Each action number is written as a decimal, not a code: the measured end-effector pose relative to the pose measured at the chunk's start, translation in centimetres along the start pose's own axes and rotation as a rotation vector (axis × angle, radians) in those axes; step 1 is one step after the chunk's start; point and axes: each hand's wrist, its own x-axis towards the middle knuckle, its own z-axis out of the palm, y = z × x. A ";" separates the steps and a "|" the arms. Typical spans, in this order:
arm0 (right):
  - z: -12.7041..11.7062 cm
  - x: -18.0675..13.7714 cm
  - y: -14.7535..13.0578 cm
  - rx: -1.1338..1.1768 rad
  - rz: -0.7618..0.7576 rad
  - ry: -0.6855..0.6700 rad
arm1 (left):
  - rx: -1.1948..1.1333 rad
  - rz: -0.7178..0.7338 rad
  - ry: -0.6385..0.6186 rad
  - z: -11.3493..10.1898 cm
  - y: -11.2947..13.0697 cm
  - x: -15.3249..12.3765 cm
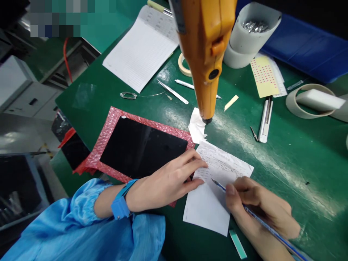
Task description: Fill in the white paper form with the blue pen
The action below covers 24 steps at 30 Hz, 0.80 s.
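Note:
My right hand (258,208) grips a blue pen (261,221), its tip resting on a white printed slip of paper (209,214) on the green mat. Fingers of my left hand (168,181) lie flat and stretched out, pressing the slip's left edge; a blue wrist strap (121,203) circles that wrist. Just left of the slip a black tablet screen (143,146) lies on a pink bubble-wrap bag (108,127), partly under my left hand.
An orange electric screwdriver (206,54) hangs over the mat. Behind it lie a lined logbook (141,50), tweezers (172,92), tape rolls (307,105), a white cup of screws (254,27), a sticker sheet (265,76) and a utility knife (265,119). A crumpled wipe (196,127) sits by the slip.

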 end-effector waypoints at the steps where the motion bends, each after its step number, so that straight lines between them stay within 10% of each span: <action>1: 0.1 0.0 -0.1 -0.009 0.005 0.002 | -0.001 -0.004 -0.003 0.0 0.0 0.0; 24: 0.6 0.1 1.3 0.064 0.059 -0.074 | 0.003 -0.037 -0.018 -0.2 0.3 0.1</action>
